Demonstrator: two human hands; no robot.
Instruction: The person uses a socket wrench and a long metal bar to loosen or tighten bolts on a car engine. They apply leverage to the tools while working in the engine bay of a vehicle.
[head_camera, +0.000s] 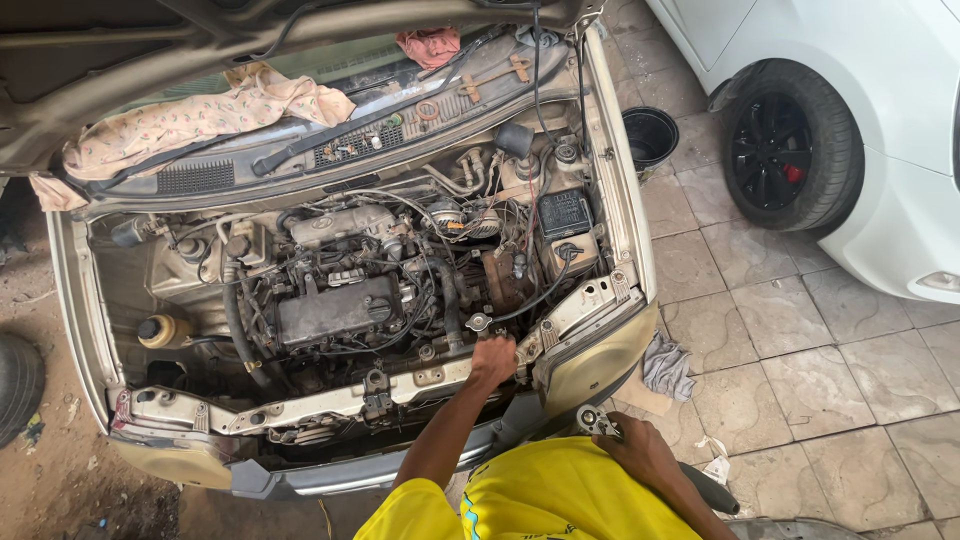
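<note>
Paved with square stone tiles (790, 330) on one side and bare dirt on the other, the ground carries an old beige car (90, 300) with its hood raised and the engine bay (340, 290) open to view. Beyond the engine bay, past the tiles, stands a white car (900, 130) with a black wheel (785, 150). At the back of the engine bay, a flowered cloth (200, 115) lies over the cowl, and a pink rag (428, 45) sits further along it. A black bucket (650, 135) stands on the tiles just beside the bay's far corner. A grey rag (667, 367) lies on the tiles beside the headlight corner. Inside the bay, the black engine cover (335, 310) sits in the middle.

At the front edge of the engine bay, the person in a yellow shirt (540, 500) reaches in with the left hand (492, 360); its fingers are curled shut around a part at the front crossmember (330, 400), though what they grip is hidden by the hand. Just outside the bay's front corner, the right hand (635, 450) has its fingers closed on a small metal tool (595, 422) with a bright ringed head.
</note>
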